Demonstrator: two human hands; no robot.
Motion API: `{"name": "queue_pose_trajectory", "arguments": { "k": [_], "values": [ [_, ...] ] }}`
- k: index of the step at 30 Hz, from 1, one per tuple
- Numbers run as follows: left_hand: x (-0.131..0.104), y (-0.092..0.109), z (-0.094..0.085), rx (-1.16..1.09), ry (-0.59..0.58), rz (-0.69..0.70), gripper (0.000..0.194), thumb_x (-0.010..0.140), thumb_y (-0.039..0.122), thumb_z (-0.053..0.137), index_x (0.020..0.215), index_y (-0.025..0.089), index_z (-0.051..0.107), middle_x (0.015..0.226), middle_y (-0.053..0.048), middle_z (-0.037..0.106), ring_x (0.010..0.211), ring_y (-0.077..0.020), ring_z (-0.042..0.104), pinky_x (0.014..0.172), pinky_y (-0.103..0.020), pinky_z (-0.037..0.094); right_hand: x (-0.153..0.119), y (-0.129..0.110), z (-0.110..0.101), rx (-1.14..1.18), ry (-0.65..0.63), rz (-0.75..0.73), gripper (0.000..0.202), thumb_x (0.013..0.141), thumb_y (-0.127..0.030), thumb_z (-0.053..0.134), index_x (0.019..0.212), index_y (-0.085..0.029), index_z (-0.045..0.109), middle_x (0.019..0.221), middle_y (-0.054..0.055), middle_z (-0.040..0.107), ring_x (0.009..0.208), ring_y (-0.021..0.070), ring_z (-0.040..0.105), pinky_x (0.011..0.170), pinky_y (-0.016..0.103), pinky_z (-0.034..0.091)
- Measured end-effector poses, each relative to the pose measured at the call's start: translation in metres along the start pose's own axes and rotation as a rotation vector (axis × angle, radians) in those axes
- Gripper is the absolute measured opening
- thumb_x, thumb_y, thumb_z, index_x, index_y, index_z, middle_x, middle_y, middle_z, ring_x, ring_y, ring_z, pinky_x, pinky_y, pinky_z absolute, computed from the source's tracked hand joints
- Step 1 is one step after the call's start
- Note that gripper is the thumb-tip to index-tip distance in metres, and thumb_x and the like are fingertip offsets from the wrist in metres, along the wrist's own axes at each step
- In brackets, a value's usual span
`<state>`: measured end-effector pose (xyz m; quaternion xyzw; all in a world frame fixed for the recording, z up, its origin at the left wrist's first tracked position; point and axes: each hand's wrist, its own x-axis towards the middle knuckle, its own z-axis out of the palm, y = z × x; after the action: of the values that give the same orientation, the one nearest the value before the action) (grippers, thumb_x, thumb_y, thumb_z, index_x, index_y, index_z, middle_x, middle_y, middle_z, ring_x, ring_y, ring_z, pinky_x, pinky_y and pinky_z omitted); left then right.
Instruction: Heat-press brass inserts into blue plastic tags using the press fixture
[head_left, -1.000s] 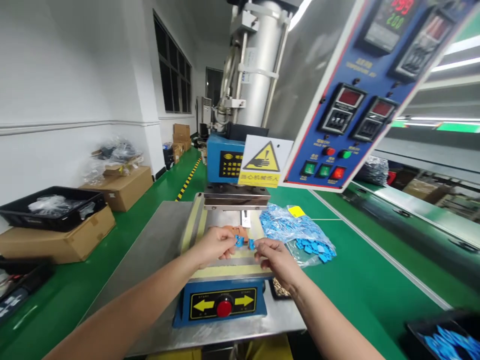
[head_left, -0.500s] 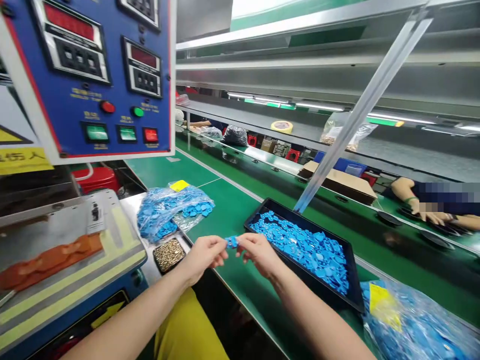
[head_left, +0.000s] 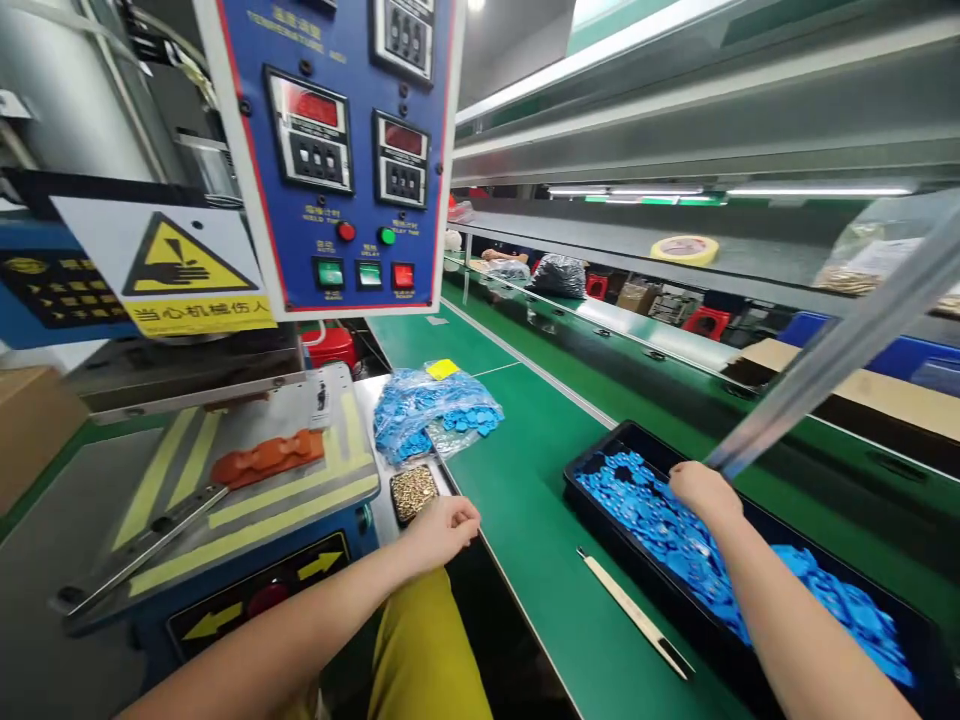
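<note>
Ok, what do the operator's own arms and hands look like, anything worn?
Left hand and right hand: bare, no gloves, rings or watch visible. Left forearm and right forearm: no sleeves, cables or printed markings in view.

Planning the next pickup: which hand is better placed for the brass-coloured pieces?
Probably the left hand: it is right beside their small tray, with nothing visible in its curled fingers. The right hand is farther off, at the blue pieces in the large black tray.

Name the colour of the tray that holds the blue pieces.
Black, seen best in the head view.
</note>
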<state>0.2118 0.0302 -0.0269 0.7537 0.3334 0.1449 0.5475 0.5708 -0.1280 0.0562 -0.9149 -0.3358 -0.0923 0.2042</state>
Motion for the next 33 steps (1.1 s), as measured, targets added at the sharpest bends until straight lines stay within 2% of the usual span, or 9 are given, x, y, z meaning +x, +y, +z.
{"name": "queue_pose_trajectory", "arguments": {
  "k": [3,6,10,13,17,22,26,29,33],
  "values": [
    [0.012,-0.013,-0.026,0.2,0.246,0.036,0.01,0.076,0.02,0.055,0.073,0.016,0.064,0.062,0.0,0.062,0.061,-0.014,0.057,0.058,-0.023,0.04,-0.005,-0.032,0.004,-0.03,0.004,-0.052,0.025,0.078,-0.022,0.05,0.086,-0.017,0.073,0.092,0.018,0.07,0.081,0.0294,0.067,0.067,0.038,0.048],
    [0.03,-0.012,-0.043,0.362,0.391,0.067,0.012,0.077,0.013,0.053,0.074,0.017,0.064,0.066,0.0,0.062,0.065,-0.014,0.057,0.063,-0.024,0.04,-0.033,-0.097,0.019,0.063,0.037,-0.341,0.032,0.086,-0.029,0.043,0.103,-0.02,0.069,0.108,0.012,0.068,0.097,0.026,0.063,0.083,0.035,0.045],
    [0.056,-0.009,-0.05,0.424,0.521,0.065,0.016,0.08,0.009,0.05,0.083,0.014,0.065,0.083,-0.007,0.063,0.077,-0.0173,0.059,0.074,-0.028,0.043,-0.061,-0.181,0.067,0.154,-0.219,-0.534,0.029,0.088,-0.027,0.043,0.102,-0.023,0.069,0.103,0.007,0.07,0.093,0.0221,0.064,0.082,0.03,0.044],
    [0.074,-0.009,-0.048,0.447,0.584,0.087,0.022,0.08,0.005,0.047,0.089,0.014,0.065,0.092,-0.009,0.063,0.085,-0.0185,0.059,0.08,-0.03,0.044,-0.053,-0.214,0.111,0.107,-0.272,-0.457,0.029,0.089,-0.026,0.044,0.108,-0.021,0.066,0.101,0.009,0.067,0.091,0.0216,0.063,0.076,0.029,0.043],
    [0.103,-0.003,-0.045,0.51,0.593,0.163,0.027,0.081,0.003,0.046,0.094,0.017,0.065,0.099,-0.008,0.063,0.096,-0.0188,0.058,0.088,-0.03,0.044,-0.031,-0.228,0.15,0.076,-0.229,-0.427,0.03,0.088,-0.033,0.05,0.112,-0.02,0.063,0.106,0.013,0.061,0.097,0.0248,0.058,0.073,0.032,0.043],
    [0.139,0.008,-0.039,0.72,0.508,0.109,0.019,0.082,0.016,0.055,0.099,0.016,0.064,0.104,-0.011,0.061,0.099,-0.0235,0.057,0.086,-0.034,0.045,-0.03,-0.225,0.169,0.044,-0.125,-0.506,0.025,0.092,-0.031,0.043,0.097,-0.023,0.066,0.101,0.011,0.06,0.095,0.0237,0.053,0.073,0.031,0.042],
    [0.152,0.012,-0.037,0.718,0.495,0.089,0.015,0.084,0.017,0.052,0.092,0.015,0.065,0.1,-0.012,0.063,0.101,-0.0264,0.056,0.084,-0.036,0.044,-0.032,-0.218,0.172,0.124,-0.082,-0.528,0.03,0.095,-0.03,0.034,0.098,-0.021,0.063,0.098,0.011,0.062,0.095,0.0237,0.053,0.077,0.032,0.041],
    [0.148,0.012,-0.037,0.694,0.52,0.083,0.022,0.085,0.015,0.049,0.103,0.015,0.062,0.102,-0.013,0.064,0.098,-0.0254,0.059,0.083,-0.035,0.044,-0.032,-0.214,0.168,0.232,-0.088,-0.483,0.028,0.095,-0.03,0.034,0.097,-0.021,0.061,0.097,0.009,0.064,0.093,0.0222,0.055,0.078,0.031,0.041],
    [0.128,0.008,-0.031,0.501,0.516,0.197,0.027,0.086,0.02,0.05,0.111,0.019,0.061,0.099,-0.007,0.068,0.09,-0.0197,0.062,0.082,-0.03,0.045,-0.039,-0.204,0.151,0.309,-0.252,-0.456,0.022,0.092,-0.029,0.039,0.091,-0.023,0.06,0.088,0.005,0.066,0.081,0.0194,0.06,0.071,0.029,0.041]
  ]
}}
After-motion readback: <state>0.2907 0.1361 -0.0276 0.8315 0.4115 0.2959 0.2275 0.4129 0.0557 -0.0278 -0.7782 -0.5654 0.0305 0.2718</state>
